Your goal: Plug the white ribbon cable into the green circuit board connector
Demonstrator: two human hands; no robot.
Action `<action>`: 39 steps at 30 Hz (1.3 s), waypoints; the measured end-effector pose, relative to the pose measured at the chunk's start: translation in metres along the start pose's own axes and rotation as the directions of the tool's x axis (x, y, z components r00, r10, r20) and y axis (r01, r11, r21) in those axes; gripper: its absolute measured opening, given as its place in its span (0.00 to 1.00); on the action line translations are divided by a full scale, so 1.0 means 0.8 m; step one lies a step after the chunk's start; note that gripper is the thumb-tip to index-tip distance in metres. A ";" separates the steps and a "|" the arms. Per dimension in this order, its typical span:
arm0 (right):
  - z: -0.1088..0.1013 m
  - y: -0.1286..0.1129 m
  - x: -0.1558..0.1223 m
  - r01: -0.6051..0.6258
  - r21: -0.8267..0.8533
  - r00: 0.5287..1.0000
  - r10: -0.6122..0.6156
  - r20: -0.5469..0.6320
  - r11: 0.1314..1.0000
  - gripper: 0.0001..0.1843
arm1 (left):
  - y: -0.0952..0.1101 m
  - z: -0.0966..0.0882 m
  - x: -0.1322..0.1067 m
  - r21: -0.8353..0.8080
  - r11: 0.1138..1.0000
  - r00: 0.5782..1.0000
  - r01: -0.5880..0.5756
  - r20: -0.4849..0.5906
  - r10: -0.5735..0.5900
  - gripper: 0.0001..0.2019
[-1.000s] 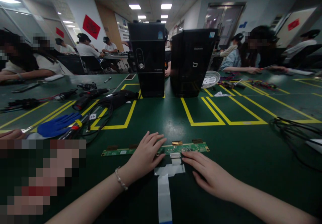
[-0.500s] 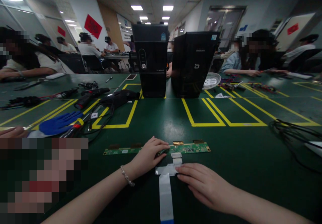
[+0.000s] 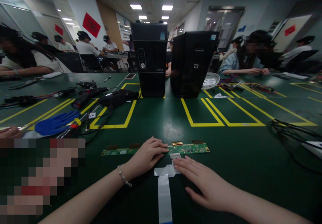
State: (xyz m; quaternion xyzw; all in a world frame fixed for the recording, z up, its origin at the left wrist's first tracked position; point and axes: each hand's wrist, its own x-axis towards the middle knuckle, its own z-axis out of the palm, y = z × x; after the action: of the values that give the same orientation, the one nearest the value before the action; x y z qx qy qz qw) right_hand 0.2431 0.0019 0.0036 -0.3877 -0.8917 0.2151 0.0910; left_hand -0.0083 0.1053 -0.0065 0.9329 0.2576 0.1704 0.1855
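A long narrow green circuit board (image 3: 190, 148) lies across the table in front of me, with brown flexible tabs along its far edge. My left hand (image 3: 150, 153) is laid over its middle, fingers curved across the board and thumb at the near side, holding it down. Just in front of the board is a white connector (image 3: 175, 156) on a flat ribbon cable (image 3: 164, 197). The cable is folded sideways, then runs toward me. My right hand (image 3: 203, 182) is open, fingers stretched out, their tips on the cable close behind the connector and partly hiding it.
Two black computer towers (image 3: 152, 63) (image 3: 192, 64) stand ahead. To the left are a blue glove (image 3: 54, 123), a screwdriver (image 3: 74, 126) and tangled cables. Black cables (image 3: 289, 133) lie at right, a white basket (image 3: 210, 80) farther back. Several people sit around.
My right hand has slid forward along the ribbon cable to near the connector, its thumb now apart from the fingers. My left fingers have flattened slightly on the board.
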 end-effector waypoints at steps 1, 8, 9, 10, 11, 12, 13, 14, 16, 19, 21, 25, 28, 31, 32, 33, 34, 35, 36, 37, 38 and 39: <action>0.000 0.000 0.000 -0.007 -0.002 1.000 0.007 0.002 1.000 0.33 | 0.000 0.000 0.000 0.000 1.000 1.000 0.000 -0.001 0.000 0.18; 0.002 -0.002 0.003 -0.057 -0.010 0.998 0.058 0.038 0.998 0.38 | -0.004 0.005 0.000 -0.008 1.000 1.000 0.004 -0.006 -0.004 0.19; 0.002 -0.003 0.003 -0.058 -0.008 0.997 0.059 0.043 0.998 0.38 | -0.004 0.005 0.000 -0.011 1.000 1.000 0.004 -0.004 -0.004 0.19; 0.001 -0.004 0.003 -0.059 -0.005 0.997 0.059 0.046 0.998 0.38 | -0.004 0.005 0.000 -0.012 1.000 1.000 0.005 -0.001 -0.005 0.19; 0.001 -0.004 0.003 -0.058 -0.003 0.997 0.059 0.046 0.998 0.38 | -0.003 0.004 0.001 -0.013 1.000 1.000 0.006 0.001 -0.006 0.19; -0.001 -0.004 0.003 -0.056 -0.001 0.997 0.056 0.044 0.998 0.38 | -0.003 0.003 0.001 -0.014 1.000 1.000 0.008 0.003 -0.008 0.18; -0.002 -0.003 0.003 -0.052 0.002 0.998 0.052 0.043 0.999 0.38 | -0.002 0.002 0.002 -0.013 1.000 1.000 0.010 0.005 -0.009 0.18; -0.004 -0.002 0.003 -0.046 0.003 0.998 0.046 0.043 0.999 0.38 | -0.002 0.002 0.002 -0.012 1.000 1.000 0.011 0.006 -0.011 0.18; -0.007 0.003 0.003 -0.023 0.006 0.999 0.023 0.043 1.000 0.37 | -0.001 0.001 0.002 -0.009 1.000 1.000 0.014 0.008 -0.014 0.19; -0.014 0.012 0.003 0.029 0.021 0.998 -0.030 0.052 0.999 0.35 | -0.002 0.000 0.001 -0.005 1.000 1.000 0.015 0.012 -0.015 0.19; -0.017 0.016 0.002 0.051 0.028 0.997 -0.053 0.064 0.998 0.34 | -0.003 0.000 0.001 -0.004 1.000 1.000 0.014 0.015 -0.014 0.19; -0.019 0.019 0.002 0.063 0.048 0.996 -0.066 0.060 0.997 0.35 | -0.004 0.000 0.001 -0.002 1.000 1.000 0.010 0.015 -0.010 0.19; -0.019 0.018 0.003 0.062 0.063 0.996 -0.066 0.053 0.996 0.35 | -0.005 0.001 0.001 0.001 1.000 1.000 0.006 0.012 -0.006 0.19; -0.018 0.016 0.004 0.053 0.063 0.997 -0.057 0.048 0.997 0.35 | -0.007 0.002 0.001 0.003 1.000 1.000 0.004 0.009 -0.004 0.19; -0.018 0.015 0.004 0.050 0.059 0.998 -0.052 0.045 0.997 0.35 | -0.007 0.002 0.001 0.003 1.000 1.000 0.004 0.008 -0.004 0.19; -0.017 0.015 0.004 0.048 0.054 0.998 -0.051 0.042 0.997 0.35 | -0.007 0.003 0.001 0.004 1.000 1.000 0.004 0.006 -0.004 0.19; -0.016 0.015 0.004 0.048 0.047 0.998 -0.050 0.040 0.998 0.36 | -0.007 0.003 0.001 0.004 1.000 1.000 0.004 0.004 -0.004 0.19; -0.015 0.015 0.004 0.047 0.040 0.998 -0.048 0.039 0.998 0.36 | -0.007 0.003 0.001 0.005 1.000 1.000 0.003 0.003 -0.003 0.19; -0.014 0.015 0.004 0.045 0.036 0.998 -0.046 0.037 0.998 0.36 | -0.007 0.003 0.001 0.005 1.000 1.000 0.002 0.001 -0.002 0.18; -0.013 0.015 0.004 0.044 0.035 0.998 -0.045 0.033 0.998 0.36 | -0.007 0.003 0.001 0.005 1.000 1.000 0.001 0.001 -0.001 0.18; -0.012 0.015 0.004 0.044 0.037 0.999 -0.045 0.031 0.998 0.36 | -0.007 0.003 0.002 0.005 1.000 1.000 0.000 0.001 0.000 0.18; -0.011 0.015 0.004 0.043 0.040 0.999 -0.044 0.028 0.998 0.36 | -0.006 0.003 0.002 0.005 1.000 1.000 -0.001 0.000 0.001 0.17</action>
State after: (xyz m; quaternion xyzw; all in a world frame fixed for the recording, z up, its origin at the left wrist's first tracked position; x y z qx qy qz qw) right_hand 0.2522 0.0144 0.0061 -0.3631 -0.8967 0.2363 0.0906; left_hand -0.0084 0.1096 -0.0103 0.9335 0.2574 0.1697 0.1832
